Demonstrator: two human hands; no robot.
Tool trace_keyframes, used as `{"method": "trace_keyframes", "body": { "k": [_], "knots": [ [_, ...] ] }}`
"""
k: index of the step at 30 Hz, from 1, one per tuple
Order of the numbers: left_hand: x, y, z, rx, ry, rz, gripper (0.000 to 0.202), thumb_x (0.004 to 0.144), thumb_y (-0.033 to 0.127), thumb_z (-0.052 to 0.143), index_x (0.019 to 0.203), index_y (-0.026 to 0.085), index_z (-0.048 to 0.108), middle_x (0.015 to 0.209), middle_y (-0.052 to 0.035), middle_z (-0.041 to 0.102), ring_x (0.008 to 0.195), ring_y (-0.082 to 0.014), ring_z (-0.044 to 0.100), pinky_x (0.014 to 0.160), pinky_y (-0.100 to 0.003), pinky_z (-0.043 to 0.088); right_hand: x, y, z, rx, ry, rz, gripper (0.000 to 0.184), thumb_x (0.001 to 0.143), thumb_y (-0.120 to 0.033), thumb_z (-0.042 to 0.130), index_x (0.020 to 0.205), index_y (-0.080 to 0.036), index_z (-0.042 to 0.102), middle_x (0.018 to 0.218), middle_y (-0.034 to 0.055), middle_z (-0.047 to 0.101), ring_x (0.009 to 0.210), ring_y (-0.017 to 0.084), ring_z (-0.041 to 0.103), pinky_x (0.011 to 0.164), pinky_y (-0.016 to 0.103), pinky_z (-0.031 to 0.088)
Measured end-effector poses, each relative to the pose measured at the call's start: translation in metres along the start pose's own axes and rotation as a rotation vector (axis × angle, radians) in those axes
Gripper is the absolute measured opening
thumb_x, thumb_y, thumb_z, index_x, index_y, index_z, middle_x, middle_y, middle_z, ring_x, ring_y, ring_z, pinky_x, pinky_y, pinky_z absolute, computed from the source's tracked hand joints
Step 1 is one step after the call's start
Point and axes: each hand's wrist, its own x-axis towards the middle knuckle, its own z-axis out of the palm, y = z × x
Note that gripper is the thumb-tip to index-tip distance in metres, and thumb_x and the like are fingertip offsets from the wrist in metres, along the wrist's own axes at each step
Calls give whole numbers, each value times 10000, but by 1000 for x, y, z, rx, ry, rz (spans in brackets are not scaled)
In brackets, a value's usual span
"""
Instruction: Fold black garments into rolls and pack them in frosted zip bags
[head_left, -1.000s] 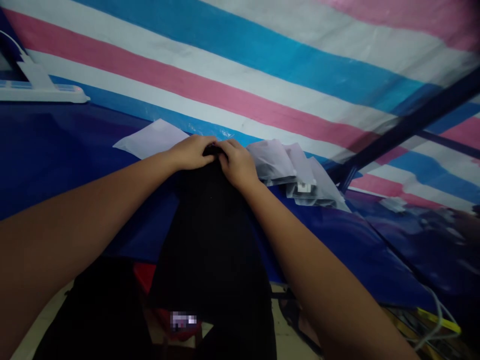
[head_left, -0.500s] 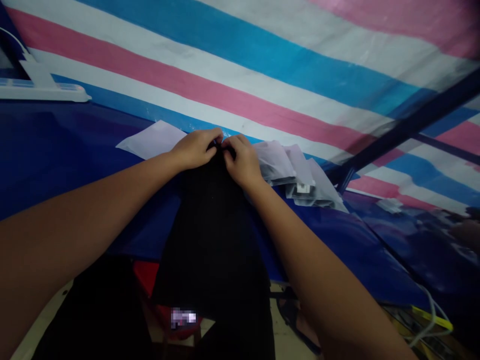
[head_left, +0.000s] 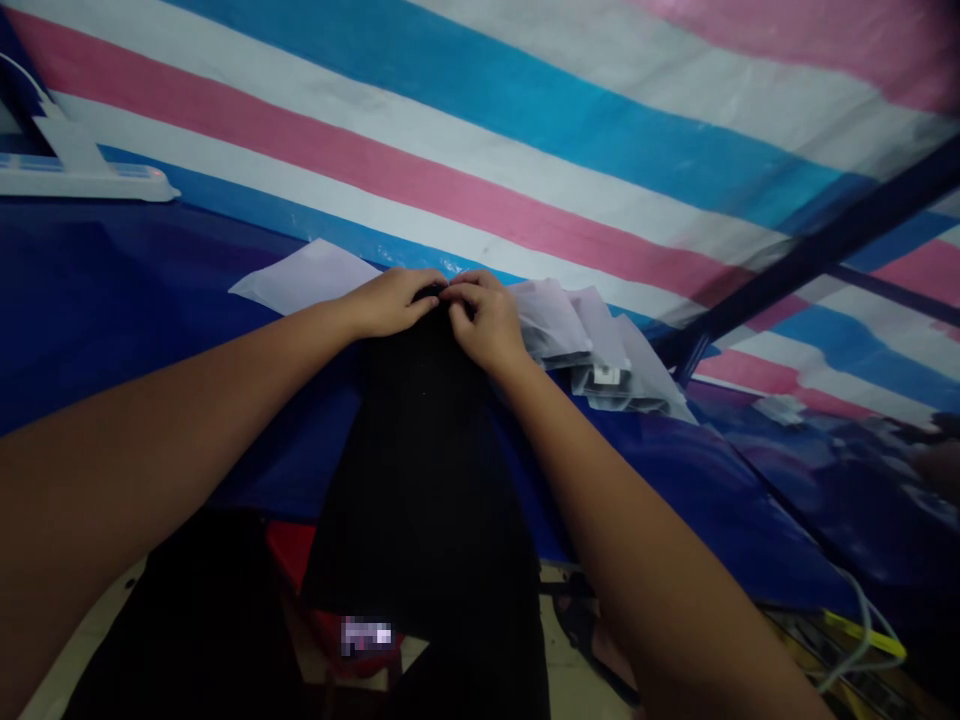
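Observation:
A black cloth garment [head_left: 427,450] lies over the blue table and hangs down past its front edge; its exact kind cannot be made out. At its far, narrow end my left hand [head_left: 397,300] pinches the fabric between thumb and fingers. My right hand [head_left: 486,318] grips the same end from the other side, its fingertips touching those of the left. What lies under the fingers is hidden. A pale plastic bag [head_left: 304,278] rests flat beside my left hand. Several frosted bags [head_left: 592,335] with dark contents overlap to the right of my right hand.
A striped tarp wall [head_left: 465,190] rises behind the blue table [head_left: 262,440]. At the far left sits a white power strip [head_left: 97,182]. A dark metal bar [head_left: 810,245] slants at right. Below are a red stool [head_left: 289,550] and a white cable [head_left: 862,630].
The fingers of both hands have shifted slightly on the garment's far end, and the right index finger now reaches toward the left fingertips. The bags have not moved.

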Motion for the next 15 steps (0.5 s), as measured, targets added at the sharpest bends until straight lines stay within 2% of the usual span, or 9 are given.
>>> {"method": "trace_keyframes", "body": {
  "k": [6, 10, 15],
  "knots": [
    [2, -5, -1, 55, -11, 12, 382, 1012, 202, 536, 1354, 203, 706, 1325, -93, 780, 1213, -274, 725, 1070, -409, 540, 0, -3, 0, 25, -23, 31, 180, 928, -173, 607, 958, -247, 769, 1136, 102, 743, 1132, 292, 695, 1056, 495, 577],
    [2, -3, -2, 101, -5, 0, 429, 1021, 184, 502, 1401, 227, 696, 1401, -83, 757, 1298, -279, 699, 1105, -408, 525, 2, -1, 1, 16, -7, 81, 163, 908, -167, 633, 1029, -247, 708, 1114, 99, 749, 1087, 296, 692, 996, 495, 593],
    [2, -2, -6, 131, -36, 24, 424, 1019, 228, 551, 1419, 202, 687, 1364, -107, 770, 1244, -293, 720, 1056, -397, 539, 3, 1, 3, 10, 4, 154, 117, 873, -159, 670, 952, -243, 648, 1044, 93, 752, 1009, 287, 699, 950, 483, 584]
  ]
}}
